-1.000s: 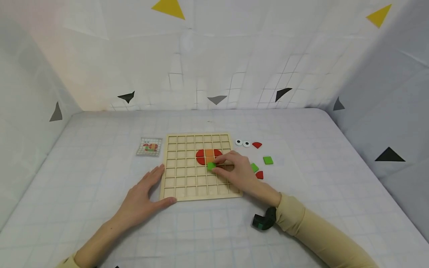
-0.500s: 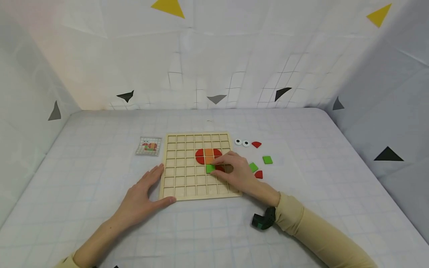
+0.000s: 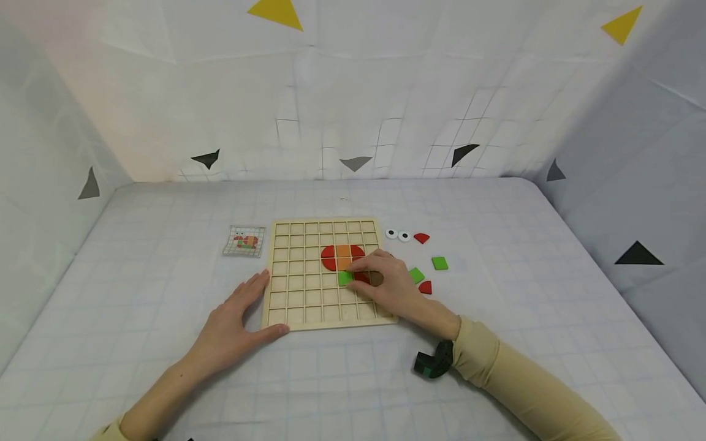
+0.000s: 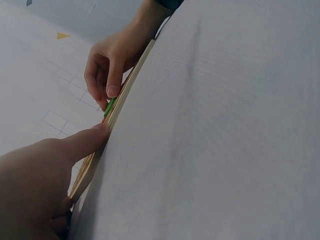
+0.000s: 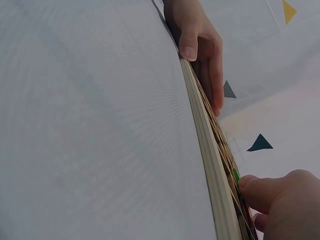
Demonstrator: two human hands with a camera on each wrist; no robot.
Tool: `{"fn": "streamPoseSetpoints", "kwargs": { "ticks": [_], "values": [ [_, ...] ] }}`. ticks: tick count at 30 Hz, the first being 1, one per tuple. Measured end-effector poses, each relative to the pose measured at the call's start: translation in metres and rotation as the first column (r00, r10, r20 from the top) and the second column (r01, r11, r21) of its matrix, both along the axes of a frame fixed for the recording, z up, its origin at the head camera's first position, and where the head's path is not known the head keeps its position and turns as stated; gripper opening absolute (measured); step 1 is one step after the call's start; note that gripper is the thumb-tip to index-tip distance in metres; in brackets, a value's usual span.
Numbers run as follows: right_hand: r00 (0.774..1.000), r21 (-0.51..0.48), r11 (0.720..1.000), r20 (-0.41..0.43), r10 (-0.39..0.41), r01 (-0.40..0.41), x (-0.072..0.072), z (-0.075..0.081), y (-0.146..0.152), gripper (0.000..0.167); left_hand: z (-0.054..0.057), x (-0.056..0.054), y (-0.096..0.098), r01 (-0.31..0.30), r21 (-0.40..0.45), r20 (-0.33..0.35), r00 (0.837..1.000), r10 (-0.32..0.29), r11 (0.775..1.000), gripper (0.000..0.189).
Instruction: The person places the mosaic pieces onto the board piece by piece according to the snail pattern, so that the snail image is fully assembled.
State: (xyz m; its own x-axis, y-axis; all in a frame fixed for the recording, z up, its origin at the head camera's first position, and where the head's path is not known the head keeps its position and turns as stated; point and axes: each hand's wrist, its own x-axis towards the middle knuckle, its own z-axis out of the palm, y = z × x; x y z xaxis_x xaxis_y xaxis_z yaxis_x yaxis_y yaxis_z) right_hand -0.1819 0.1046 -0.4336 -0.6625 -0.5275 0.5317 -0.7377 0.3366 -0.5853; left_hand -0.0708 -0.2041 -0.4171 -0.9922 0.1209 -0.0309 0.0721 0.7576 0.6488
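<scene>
A wooden grid board (image 3: 298, 298) lies on the white cloth. Along its left edge my left hand (image 3: 228, 334) spreads its fingers, the thumb resting on the front rim near the corner. Thumb and index finger of my right hand (image 3: 394, 285) pinch a green square tile (image 3: 345, 278) at a cell right of the board's middle. The tile shows green between those fingertips in the left wrist view too (image 4: 109, 107). Just behind it sit orange squares (image 3: 344, 257) flanked by red rounded pieces (image 3: 328, 258). Another dark red piece (image 3: 361, 277) lies partly under the right fingers.
Right of the board lie two white eye discs (image 3: 398, 235), a red quarter-round piece (image 3: 421, 238), a second red one (image 3: 425, 287) and green squares (image 3: 439, 263). A small picture card (image 3: 244, 241) lies to the left. White cloth walls (image 3: 353, 92) stand behind.
My right hand has lowered the green tile slightly toward the front, into the cell before the orange squares. The left hand has stayed at the board's edge.
</scene>
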Motion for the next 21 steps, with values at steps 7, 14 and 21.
{"fn": "streamPoseSetpoints", "kwargs": {
  "ticks": [7,14,21],
  "values": [
    [1.000,0.002,1.000,-0.015,0.009,-0.009,-0.002,-0.002,0.000,0.030,0.000,0.000,0.000,0.002,-0.009,-0.002,1.000,-0.002,1.000,0.105],
    [1.000,-0.012,1.000,-0.014,0.013,-0.013,-0.002,-0.001,-0.001,0.028,0.001,0.000,-0.001,-0.002,-0.009,-0.005,1.000,0.002,1.000,0.105],
    [1.000,0.017,1.000,-0.020,0.009,-0.008,-0.005,0.020,0.015,0.024,-0.001,0.000,-0.002,0.004,0.002,-0.008,1.000,-0.004,1.000,0.105]
  ]
}}
